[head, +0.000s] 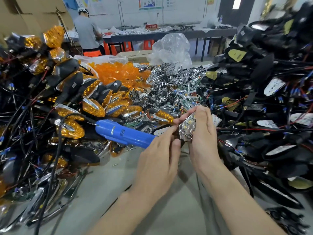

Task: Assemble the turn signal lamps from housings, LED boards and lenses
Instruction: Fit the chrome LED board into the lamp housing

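Shiny chrome reflector plate with round LED cups [187, 128] sits between both hands, just above the grey surface [152, 209] and near its middle. The right hand [203, 133] curls its grip round the plate's far edge, fingers over the top. The left hand [160, 153] closes thumb and forefinger on the near edge in a pinch. Whether anything is seated beneath it I cannot tell. It looks light and stiff, probably thin plated plastic, likely slick and easy to scratch or smear. The edges are therefore the sensible place to hold it, clear of the cups and any wires. Just beyond the left hand lies a blue corded electric screwdriver [125, 134]. To the left rises a heap of finished lamps with amber lenses and black stalks [71, 102]; to the right, a tangle of black housings with wires [262, 99]. Farther back are a pile of loose chrome reflectors [169, 85], a mound of bare orange lenses [118, 73], a crumpled clear plastic bag [171, 48], and a person in a grey shirt [86, 34] at a distant bench.
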The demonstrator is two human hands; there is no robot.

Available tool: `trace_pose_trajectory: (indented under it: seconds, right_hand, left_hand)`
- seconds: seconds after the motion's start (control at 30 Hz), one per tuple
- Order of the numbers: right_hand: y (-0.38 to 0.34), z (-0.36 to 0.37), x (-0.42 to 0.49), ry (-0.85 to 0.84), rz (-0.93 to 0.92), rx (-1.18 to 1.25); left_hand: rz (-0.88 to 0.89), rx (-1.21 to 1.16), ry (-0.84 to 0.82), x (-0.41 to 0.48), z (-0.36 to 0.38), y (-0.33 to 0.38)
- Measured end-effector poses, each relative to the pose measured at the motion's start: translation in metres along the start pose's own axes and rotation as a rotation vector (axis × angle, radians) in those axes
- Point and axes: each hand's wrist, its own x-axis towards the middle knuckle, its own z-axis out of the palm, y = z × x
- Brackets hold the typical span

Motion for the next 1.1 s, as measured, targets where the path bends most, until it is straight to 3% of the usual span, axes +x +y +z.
trace_pose_trajectory:
  seconds: [0.13,0.37,0.5,0.7,0.93,1.1]
  right_hand:
    - [-0.005,-0.005,0.006,0.056,0.023,0.088]
    - [-0.002,-0.009,0.008,0.117,0.049,0.059]
    - [-0.005,-0.01,0.015,0.135,0.129,0.198]
    - [0.0,-0.013,0.024,0.193,0.25,0.233]
    - [-0.001,-0.009,0.035,0.175,0.415,0.41]
    - [-0.002,-0.007,0.044,0.1,0.368,0.399]
  left_hand:
    - [0.183,-0.065,0.218,0.01,0.002,-0.008]
    - [0.301,-0.094,0.261,0.053,0.01,-0.003]
    - [0.143,-0.001,0.178,0.075,-0.005,-0.017]
    - [-0.246,0.145,-0.106,0.12,-0.02,-0.07]
    - [-0.317,0.353,-0.188,0.177,-0.031,-0.101]
    - [-0.288,0.454,-0.28,0.207,-0.04,-0.099]
